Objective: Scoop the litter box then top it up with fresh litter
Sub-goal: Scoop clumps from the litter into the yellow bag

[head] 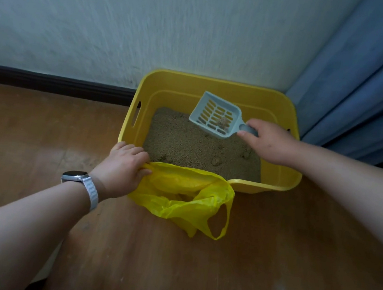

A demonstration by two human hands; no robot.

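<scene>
A yellow plastic litter box stands on the floor against the wall, partly filled with tan litter that has a few clumps near its front right. My right hand grips the handle of a pale grey slotted scoop, lifted above the litter with a small clump in it. My left hand grips the rim of a yellow plastic bag, holding its mouth wide against the box's front edge.
Wooden floor spreads in front of the box. A white wall with a dark skirting board runs behind. Blue curtains hang at the right, close to the box's corner.
</scene>
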